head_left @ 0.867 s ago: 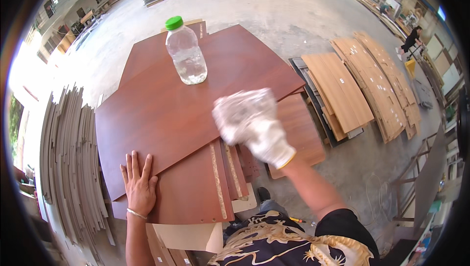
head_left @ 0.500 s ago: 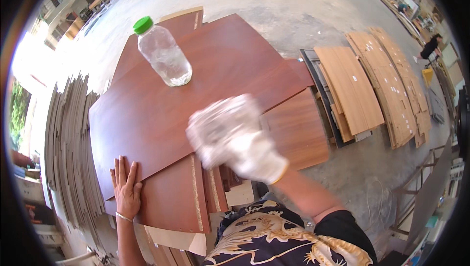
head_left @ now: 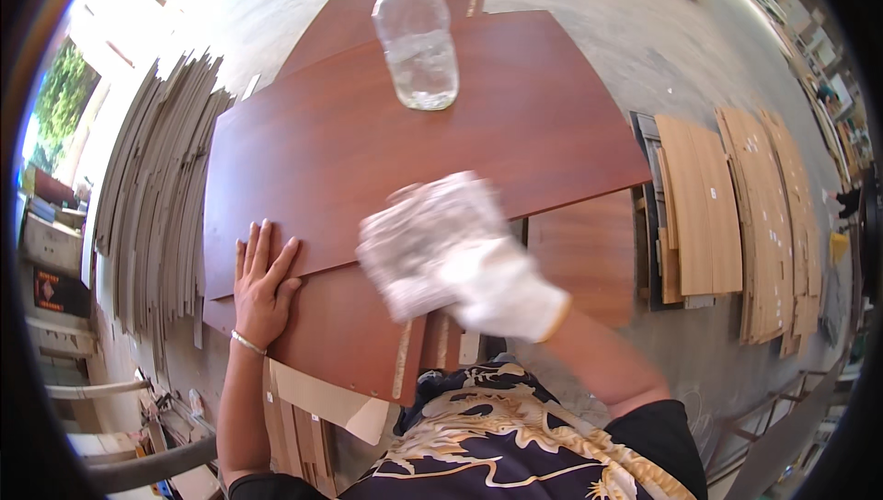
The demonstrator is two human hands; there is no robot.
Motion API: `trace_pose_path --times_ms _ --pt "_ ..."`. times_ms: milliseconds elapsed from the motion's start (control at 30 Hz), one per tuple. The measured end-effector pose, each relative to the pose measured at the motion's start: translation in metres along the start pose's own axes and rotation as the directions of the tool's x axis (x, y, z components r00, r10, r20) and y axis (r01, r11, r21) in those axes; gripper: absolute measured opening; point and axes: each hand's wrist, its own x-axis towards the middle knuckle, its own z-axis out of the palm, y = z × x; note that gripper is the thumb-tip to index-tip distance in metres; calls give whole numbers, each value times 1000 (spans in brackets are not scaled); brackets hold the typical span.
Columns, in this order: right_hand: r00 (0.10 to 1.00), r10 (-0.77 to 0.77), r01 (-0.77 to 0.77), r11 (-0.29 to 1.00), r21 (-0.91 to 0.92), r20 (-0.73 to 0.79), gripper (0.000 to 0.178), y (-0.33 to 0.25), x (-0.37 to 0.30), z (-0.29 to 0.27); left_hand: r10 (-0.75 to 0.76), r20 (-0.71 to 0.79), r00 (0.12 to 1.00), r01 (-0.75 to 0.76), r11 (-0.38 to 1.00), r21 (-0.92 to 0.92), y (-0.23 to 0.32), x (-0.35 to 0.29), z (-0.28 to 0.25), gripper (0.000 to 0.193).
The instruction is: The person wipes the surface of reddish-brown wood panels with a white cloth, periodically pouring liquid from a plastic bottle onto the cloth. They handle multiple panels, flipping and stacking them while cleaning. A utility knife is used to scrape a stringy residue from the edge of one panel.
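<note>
A reddish-brown wood panel (head_left: 349, 160) lies on top of other panels in front of me. My left hand (head_left: 263, 288), bare with a bracelet at the wrist, rests flat on the panel's near left edge, fingers spread. My right hand (head_left: 501, 284) wears a white glove and is closed on a bunched, stained whitish rag (head_left: 418, 233), a little blurred by motion. The rag is over the panel's near edge; whether it touches the surface I cannot tell. Toward the far side of the panel stands a clear plastic bottle (head_left: 418, 54) with a green cap, partly filled with clear liquid.
Under the top panel, more brown panels (head_left: 340, 344) stick out at the near side and the right. Long thin strips (head_left: 152, 196) are stacked at the left. Light wood panels (head_left: 704, 206) lie in piles at the right, on a concrete floor (head_left: 598, 58).
The view has shifted, so the bottle and panel sit farther right in the picture. My left hand stays on the panel edge, and my right hand still holds the rag near the same edge.
</note>
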Motion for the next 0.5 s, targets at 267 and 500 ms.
trace_pose_path --times_ms 267,500 --pt "997 74 -71 959 -275 1 55 1 -2 -41 13 -61 998 -15 999 -30 16 9 2 57" --pt "944 -164 216 963 -161 287 60 -59 101 71 36 52 998 -18 946 -323 -64 -14 -19 61"
